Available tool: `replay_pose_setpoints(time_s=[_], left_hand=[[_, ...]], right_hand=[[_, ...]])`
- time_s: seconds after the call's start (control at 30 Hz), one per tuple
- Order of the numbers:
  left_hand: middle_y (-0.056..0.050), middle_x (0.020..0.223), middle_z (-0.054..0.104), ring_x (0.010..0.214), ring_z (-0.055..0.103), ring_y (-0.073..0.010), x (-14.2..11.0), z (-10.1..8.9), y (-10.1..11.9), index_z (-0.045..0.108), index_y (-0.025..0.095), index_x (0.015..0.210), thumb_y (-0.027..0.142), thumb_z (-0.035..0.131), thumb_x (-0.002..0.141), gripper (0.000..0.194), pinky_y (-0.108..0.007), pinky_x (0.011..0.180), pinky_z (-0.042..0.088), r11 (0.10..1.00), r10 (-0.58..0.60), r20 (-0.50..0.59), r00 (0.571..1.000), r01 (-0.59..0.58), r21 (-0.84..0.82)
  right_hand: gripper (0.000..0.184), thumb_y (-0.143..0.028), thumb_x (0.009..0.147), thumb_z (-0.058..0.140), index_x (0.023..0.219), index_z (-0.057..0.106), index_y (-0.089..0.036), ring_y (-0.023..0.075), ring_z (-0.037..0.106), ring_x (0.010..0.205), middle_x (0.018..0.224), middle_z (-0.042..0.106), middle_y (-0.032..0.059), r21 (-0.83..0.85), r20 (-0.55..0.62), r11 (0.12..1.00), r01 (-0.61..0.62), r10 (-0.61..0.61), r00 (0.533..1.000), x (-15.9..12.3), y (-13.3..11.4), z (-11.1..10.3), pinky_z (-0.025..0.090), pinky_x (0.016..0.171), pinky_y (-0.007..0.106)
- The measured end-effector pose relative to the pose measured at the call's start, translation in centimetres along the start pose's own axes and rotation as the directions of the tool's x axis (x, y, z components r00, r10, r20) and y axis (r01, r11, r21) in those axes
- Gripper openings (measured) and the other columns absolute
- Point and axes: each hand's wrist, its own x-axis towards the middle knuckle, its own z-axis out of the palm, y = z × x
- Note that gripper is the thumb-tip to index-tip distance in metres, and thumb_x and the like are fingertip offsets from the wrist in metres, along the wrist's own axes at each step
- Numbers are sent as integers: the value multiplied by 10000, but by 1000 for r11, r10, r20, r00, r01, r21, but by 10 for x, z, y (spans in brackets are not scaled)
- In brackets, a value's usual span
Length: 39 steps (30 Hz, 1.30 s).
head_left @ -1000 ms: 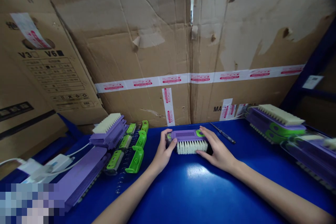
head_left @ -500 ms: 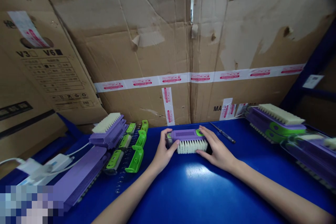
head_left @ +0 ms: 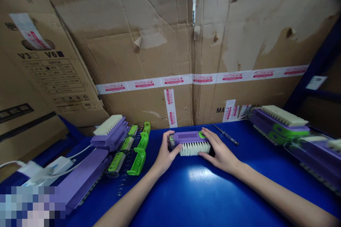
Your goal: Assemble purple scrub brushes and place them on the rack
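Observation:
A purple brush (head_left: 188, 136) with white bristles and green end pieces is held between my two hands near the back of the blue table. My left hand (head_left: 165, 154) grips its left end, thumb on the front by the bristles. Around the right end, my right hand (head_left: 220, 150) is closed, its fingers over the green piece and its thumb below by the bristles. The bristles face toward me. Behind my right hand lies a screwdriver (head_left: 226, 134).
Purple brush parts (head_left: 82, 177), green-topped pieces (head_left: 117, 162), green clips (head_left: 137, 162) and small springs (head_left: 125, 166) lie at the left beside white plugs (head_left: 57, 165). Finished-looking brushes (head_left: 279, 122) are stacked at the right. Cardboard (head_left: 144, 56) walls the back of the blue table (head_left: 207, 198).

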Motion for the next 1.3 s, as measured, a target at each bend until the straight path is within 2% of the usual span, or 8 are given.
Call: replay_pose_setpoints(time_s=[0.17,0.3,0.43,0.77,1.3], left_hand=[[-34,1015,550,965,553,-194,2,3,-3,393,233,1120,427,572,818,401,-349,874,424,1000,-14,-47,999,13,-21],[-25,995,563,935,571,-191,1,7,-1,386,240,1108,426,632,770,457,-343,851,439,997,-55,-86,995,50,-58],[-18,990,562,926,570,-187,1,7,1,379,240,1109,401,674,728,508,-340,849,439,997,-54,-62,997,50,-52],[-11,1000,536,942,556,-181,-1,3,1,346,244,1130,337,654,739,507,-332,856,430,996,-56,-2,998,56,-67],[-33,1059,501,952,517,-180,-1,-3,-2,316,240,1170,359,641,764,533,-338,886,405,999,-30,74,997,32,-32]], right_hand=[[734,-363,847,585,1445,183,-220,302,349,1335,1437,361,173,-3,1,1000,4,-4,1000,0,0,0,381,1055,528],[736,-367,843,587,1445,187,-227,307,351,1335,1441,362,168,-1,-4,1000,1,-1,1000,0,0,0,387,1048,530],[731,-368,845,584,1444,189,-229,308,350,1335,1441,363,166,2,-3,1000,-3,3,1000,0,0,0,387,1049,531],[725,-364,851,582,1439,183,-222,307,336,1340,1443,345,173,5,10,1000,-1,1,1000,0,0,0,375,1058,534],[714,-370,857,572,1435,184,-212,299,329,1344,1444,337,178,-2,18,1000,-1,1,1000,0,1,0,371,1065,521]])
